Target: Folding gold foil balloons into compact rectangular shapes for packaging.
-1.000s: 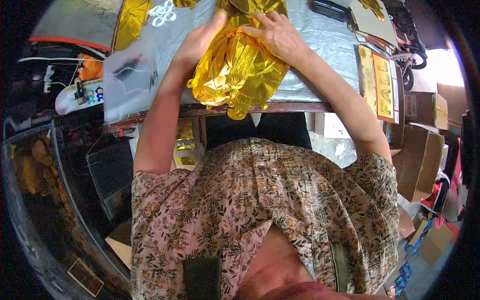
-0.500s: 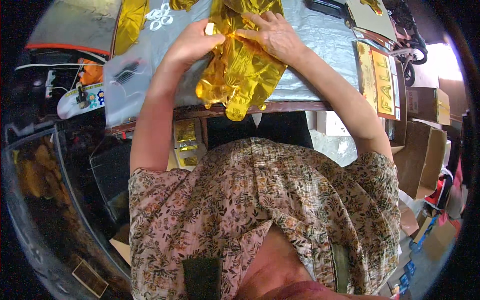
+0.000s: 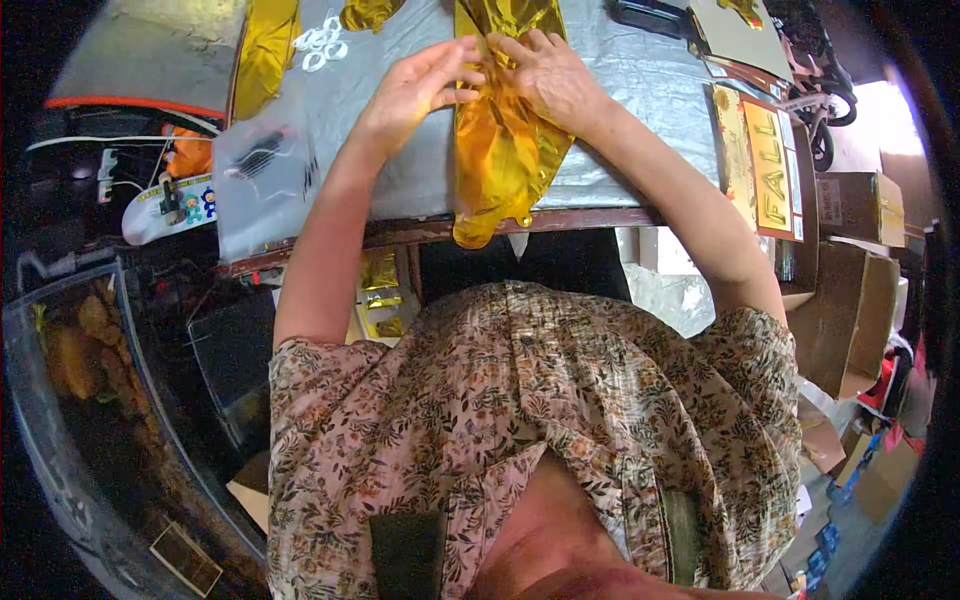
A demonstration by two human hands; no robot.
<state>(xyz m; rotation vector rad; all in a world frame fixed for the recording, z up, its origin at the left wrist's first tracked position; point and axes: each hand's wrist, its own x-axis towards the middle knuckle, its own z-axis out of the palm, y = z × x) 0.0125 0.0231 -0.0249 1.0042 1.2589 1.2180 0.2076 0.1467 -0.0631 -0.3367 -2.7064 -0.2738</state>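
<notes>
A shiny gold foil balloon point(image 3: 500, 150), flat and creased, lies lengthwise on the table with its rounded lower end hanging over the near edge. My left hand point(image 3: 420, 90) is at the foil's left edge, fingers outstretched and apart, fingertips touching or just beside it. Across the foil's right side rests my right hand point(image 3: 555, 85), back up, with spread fingers pressing on it. The right thumb is partly lost against the bright foil. Beneath my hands the foil is gathered into a narrow strip with long creases.
White rings point(image 3: 322, 45) lie at the back left, near another gold foil piece point(image 3: 268, 55). A clear plastic bag point(image 3: 262, 185) covers the left corner of the silvery table cover point(image 3: 400, 180). To the right are a black tray point(image 3: 650, 18), a printed card package point(image 3: 770, 170) and cardboard boxes point(image 3: 855, 310).
The foil's left side has been drawn inward, making it narrower, and its lower bulges have flattened. My left hand has shifted right and its fingers have opened. My right hand has barely moved.
</notes>
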